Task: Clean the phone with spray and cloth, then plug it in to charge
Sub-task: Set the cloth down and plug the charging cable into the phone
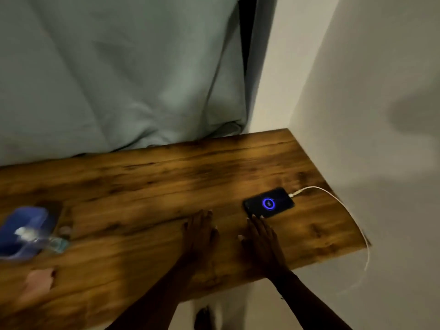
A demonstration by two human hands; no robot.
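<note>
A black phone [268,202] lies flat on the wooden table [147,182] near its right end, its screen lit with a blue ring. A white cable [333,195] is plugged into the phone's right end and trails off the table's right edge. My left hand [200,231] rests flat on the table, empty. My right hand [260,239] lies flat too, fingertips just short of the phone's near edge. A clear spray bottle [45,241] lies blurred at the far left on a blue cloth [26,228].
A pink object [39,282] sits at the table's front left. A dark flat object [53,207] lies behind the blue cloth. Grey-green curtains [119,67] hang behind the table, and a white wall [369,103] borders its right end.
</note>
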